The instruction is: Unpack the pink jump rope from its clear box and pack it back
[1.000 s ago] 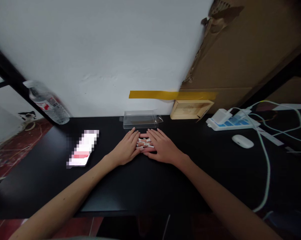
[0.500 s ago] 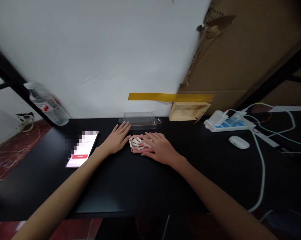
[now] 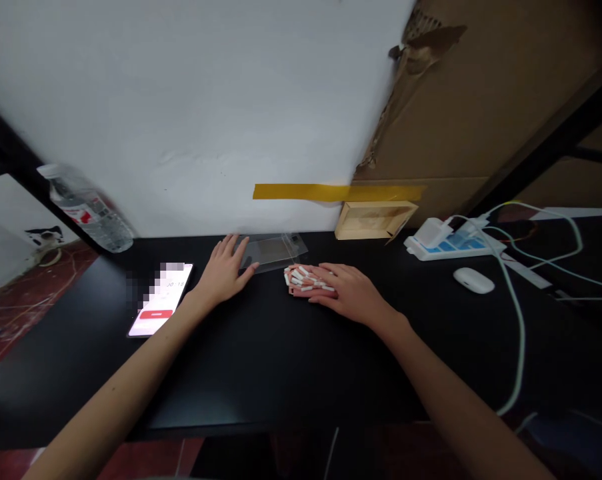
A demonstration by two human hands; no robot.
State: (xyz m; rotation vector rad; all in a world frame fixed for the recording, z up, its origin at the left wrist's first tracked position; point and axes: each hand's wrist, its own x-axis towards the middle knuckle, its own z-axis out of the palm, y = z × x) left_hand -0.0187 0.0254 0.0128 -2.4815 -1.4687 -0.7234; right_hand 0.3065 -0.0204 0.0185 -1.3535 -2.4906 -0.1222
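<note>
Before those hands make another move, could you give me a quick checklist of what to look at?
1. Right hand at the pink-and-white pile: ok, its fingers lie over the right part.
2. Left hand at the clear plastic box: ok, fingers and thumb are spread at its left end.
3. Firm left grip on that box: cannot tell.
4. Whole pile visible: not ok, the right hand covers some of it.
5. White cable clear of both hands: ok, it lies off to the right.
6. Phone clear of the left forearm: cannot tell, they overlap in view.
</note>
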